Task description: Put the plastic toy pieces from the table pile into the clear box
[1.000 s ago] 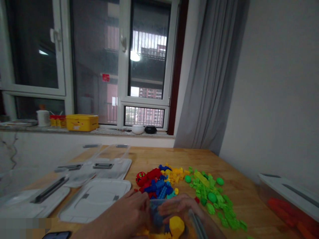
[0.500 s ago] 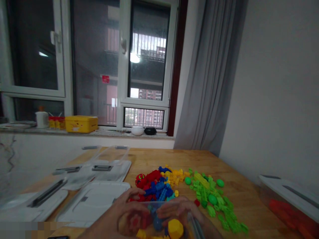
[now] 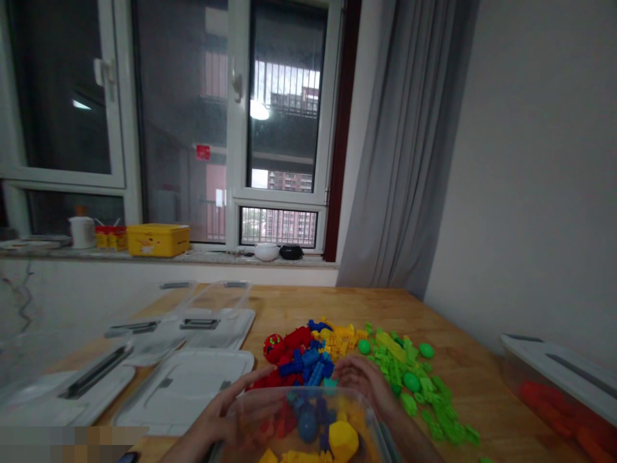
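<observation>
A clear plastic box stands at the table's near edge, with yellow, blue and red toy pieces in it. Among them are a large yellow faceted piece and a blue ball. At the box's left side is my left hand, its fingers stretched forward past the rim near the red pieces. My right hand is by the far right corner, fingers apart and slightly curved, nearest the blue pieces and the yellow pieces. I see nothing held in either hand.
Green pieces are spread on the wooden table to the right. White lids and clear boxes lie at the left. A lidded box with red-orange contents sits at the right edge. Beyond is a windowsill.
Both hands have drawn apart from over the box. My left hand has shifted to the left side, my right hand forward toward the far right corner. The box's contents show more plainly.
</observation>
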`<state>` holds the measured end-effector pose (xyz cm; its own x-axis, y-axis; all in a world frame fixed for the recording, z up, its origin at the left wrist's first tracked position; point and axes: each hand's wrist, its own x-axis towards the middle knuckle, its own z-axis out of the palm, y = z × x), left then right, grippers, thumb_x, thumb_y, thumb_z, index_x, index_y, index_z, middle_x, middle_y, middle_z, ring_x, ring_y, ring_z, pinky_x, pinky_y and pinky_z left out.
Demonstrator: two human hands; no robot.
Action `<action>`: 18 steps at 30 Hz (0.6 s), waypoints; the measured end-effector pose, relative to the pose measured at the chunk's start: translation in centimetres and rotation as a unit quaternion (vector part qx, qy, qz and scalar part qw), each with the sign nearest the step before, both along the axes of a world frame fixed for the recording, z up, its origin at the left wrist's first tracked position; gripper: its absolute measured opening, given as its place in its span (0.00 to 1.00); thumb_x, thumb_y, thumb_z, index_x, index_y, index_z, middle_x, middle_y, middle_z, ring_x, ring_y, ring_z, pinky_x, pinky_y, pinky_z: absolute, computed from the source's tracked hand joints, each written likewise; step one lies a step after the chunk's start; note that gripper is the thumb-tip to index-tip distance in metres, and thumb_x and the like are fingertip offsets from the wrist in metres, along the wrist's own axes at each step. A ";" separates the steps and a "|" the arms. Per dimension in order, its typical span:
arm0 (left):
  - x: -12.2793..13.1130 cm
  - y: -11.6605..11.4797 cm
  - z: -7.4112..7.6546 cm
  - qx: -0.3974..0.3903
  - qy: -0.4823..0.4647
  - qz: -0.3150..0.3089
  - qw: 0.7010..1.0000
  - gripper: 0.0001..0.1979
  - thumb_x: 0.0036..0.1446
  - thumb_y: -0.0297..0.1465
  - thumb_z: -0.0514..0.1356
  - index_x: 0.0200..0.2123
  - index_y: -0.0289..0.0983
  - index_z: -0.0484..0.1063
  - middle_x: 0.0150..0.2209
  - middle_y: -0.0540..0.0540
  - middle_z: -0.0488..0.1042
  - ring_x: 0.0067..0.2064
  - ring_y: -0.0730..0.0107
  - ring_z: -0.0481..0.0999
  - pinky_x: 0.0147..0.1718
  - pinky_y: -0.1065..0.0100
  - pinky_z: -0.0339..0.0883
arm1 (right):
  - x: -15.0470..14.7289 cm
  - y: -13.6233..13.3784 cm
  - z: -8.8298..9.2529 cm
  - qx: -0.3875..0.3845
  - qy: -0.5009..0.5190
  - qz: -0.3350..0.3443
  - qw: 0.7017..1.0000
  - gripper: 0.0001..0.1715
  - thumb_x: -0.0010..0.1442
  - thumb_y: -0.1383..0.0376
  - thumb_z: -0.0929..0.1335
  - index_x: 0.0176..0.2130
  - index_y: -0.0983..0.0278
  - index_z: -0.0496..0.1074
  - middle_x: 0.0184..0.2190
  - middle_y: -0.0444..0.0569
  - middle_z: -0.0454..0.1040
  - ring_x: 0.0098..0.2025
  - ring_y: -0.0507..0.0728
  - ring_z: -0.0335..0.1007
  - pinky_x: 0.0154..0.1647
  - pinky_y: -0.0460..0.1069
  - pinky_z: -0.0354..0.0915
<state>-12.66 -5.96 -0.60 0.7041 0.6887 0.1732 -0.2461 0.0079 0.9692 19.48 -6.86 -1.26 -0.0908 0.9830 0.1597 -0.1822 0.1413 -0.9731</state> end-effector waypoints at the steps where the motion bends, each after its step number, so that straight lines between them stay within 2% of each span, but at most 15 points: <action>1: 0.0 0.1 -0.1 -0.010 -0.012 -0.010 1.000 0.45 0.28 0.18 0.55 0.55 0.50 0.69 0.50 0.51 0.82 0.59 0.48 0.73 0.62 0.41 0.52 | 0.6 0.9 -0.5 0.022 -0.047 -0.065 0.997 0.27 0.54 0.44 0.67 0.30 0.64 0.77 0.30 0.52 0.78 0.33 0.60 0.74 0.39 0.53 0.68; 3: 0.0 0.1 -0.2 -0.017 -0.011 0.000 1.000 0.45 0.27 0.17 0.54 0.54 0.48 0.72 0.51 0.49 0.82 0.58 0.48 0.73 0.62 0.41 0.54 | 1.8 2.1 -1.6 0.088 -0.170 -0.171 0.966 0.24 0.56 0.47 0.66 0.32 0.64 0.76 0.31 0.51 0.78 0.36 0.60 0.72 0.41 0.52 0.67; 6: 0.0 0.0 -0.3 -0.026 -0.006 0.022 0.999 0.40 0.29 0.16 0.55 0.49 0.47 0.77 0.50 0.49 0.82 0.56 0.49 0.75 0.61 0.43 0.57 | 3.1 3.2 -3.3 0.156 -0.327 -0.227 0.904 0.19 0.59 0.53 0.65 0.36 0.64 0.76 0.35 0.53 0.77 0.40 0.61 0.71 0.45 0.52 0.65; 11: 0.1 0.1 -0.5 -0.028 -0.020 0.041 0.999 0.32 0.36 0.18 0.59 0.47 0.44 0.79 0.49 0.46 0.82 0.55 0.46 0.76 0.61 0.41 0.56 | 3.7 4.5 -5.7 0.170 -0.454 -0.213 0.849 0.16 0.56 0.60 0.67 0.41 0.65 0.77 0.41 0.55 0.77 0.47 0.63 0.69 0.53 0.55 0.62; 14: 0.2 0.2 -0.6 -0.029 -0.028 0.039 0.998 0.33 0.35 0.17 0.57 0.46 0.44 0.79 0.50 0.46 0.82 0.55 0.47 0.76 0.62 0.39 0.54 | 4.0 5.1 -6.6 0.163 -0.487 -0.196 0.835 0.15 0.56 0.61 0.67 0.41 0.63 0.78 0.40 0.53 0.78 0.48 0.63 0.69 0.53 0.54 0.62; 18: 0.3 0.2 -0.7 -0.032 -0.039 0.010 0.999 0.38 0.28 0.16 0.54 0.47 0.44 0.78 0.51 0.46 0.82 0.57 0.47 0.75 0.63 0.36 0.49 | 4.2 5.4 -6.7 0.167 -0.500 -0.189 0.828 0.14 0.55 0.62 0.67 0.40 0.63 0.78 0.38 0.50 0.78 0.45 0.62 0.70 0.49 0.52 0.63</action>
<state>-12.37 -5.71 -1.33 0.6768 0.7131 0.1828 -0.3218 0.0632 0.9447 23.72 -1.48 -7.96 -0.0378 0.8873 0.4597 0.8106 0.2962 -0.5051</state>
